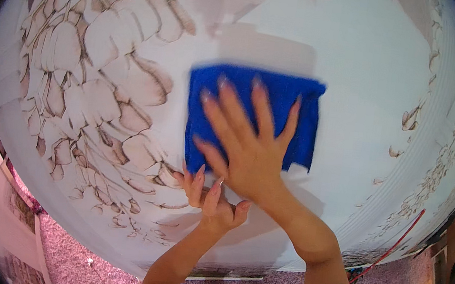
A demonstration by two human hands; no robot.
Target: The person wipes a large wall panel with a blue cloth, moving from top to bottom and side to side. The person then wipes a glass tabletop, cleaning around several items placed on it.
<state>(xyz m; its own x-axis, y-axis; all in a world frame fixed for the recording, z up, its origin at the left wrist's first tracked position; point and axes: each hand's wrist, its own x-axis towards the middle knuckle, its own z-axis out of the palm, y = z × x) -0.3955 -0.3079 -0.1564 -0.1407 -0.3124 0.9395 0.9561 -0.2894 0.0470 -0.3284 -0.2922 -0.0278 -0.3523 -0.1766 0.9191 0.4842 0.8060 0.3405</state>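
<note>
My right hand (251, 157) lies flat with spread fingers over a blue cloth (305, 121), pressing it against a broad pale surface (361, 115) printed with brownish flowers. The cloth is roughly square, with a few folds along its right side. Motion blurs the fingers. At the cloth's lower left corner is my left hand (214, 205), its fingers apart and partly curled, with nothing held in it. Whether its fingertips touch the cloth or the surface is hard to tell.
Large printed blossoms (106, 56) cover the left part of the surface. A thin red cord or rod (390, 249) slants across the lower right edge. Pinkish carpet (80, 251) shows below. A framed panel (8, 218) stands at the lower left.
</note>
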